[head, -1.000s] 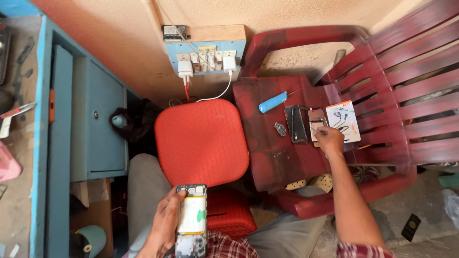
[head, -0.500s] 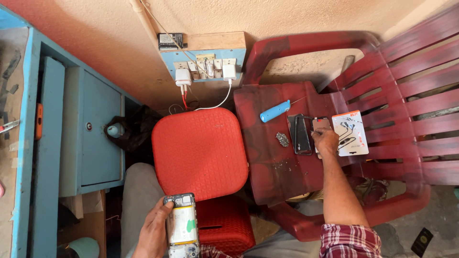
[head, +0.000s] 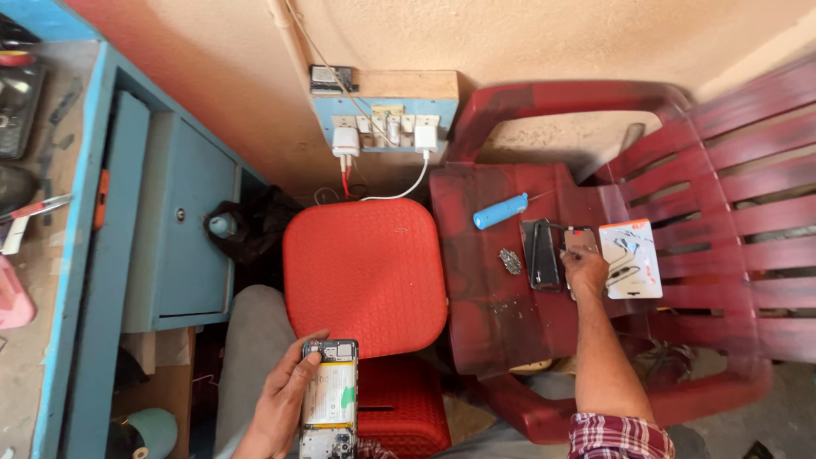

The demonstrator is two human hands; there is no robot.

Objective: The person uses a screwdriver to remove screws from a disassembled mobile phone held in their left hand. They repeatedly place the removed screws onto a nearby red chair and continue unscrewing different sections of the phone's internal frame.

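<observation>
My left hand (head: 282,399) holds an opened phone (head: 329,398) with its back off, battery and circuit board showing, above my knee near the red stool (head: 364,272). My right hand (head: 585,269) reaches out to the seat of the red plastic chair (head: 510,314) and rests its fingertips on a small flat part beside a black phone back cover (head: 541,253). A white card package (head: 630,257) lies just right of that hand. A blue-handled screwdriver (head: 501,210) and a small pile of screws (head: 510,260) lie left of the cover.
A blue wooden cabinet (head: 161,229) and bench edge stand at the left. A wall socket board (head: 384,127) holds two white chargers with cables hanging down. A second red chair (head: 748,170) is at the right. A dark bag (head: 255,223) sits under the bench.
The view has shifted slightly. My left hand with the opened phone has stayed low over my lap. My right hand has stayed on the chair seat by the black cover.
</observation>
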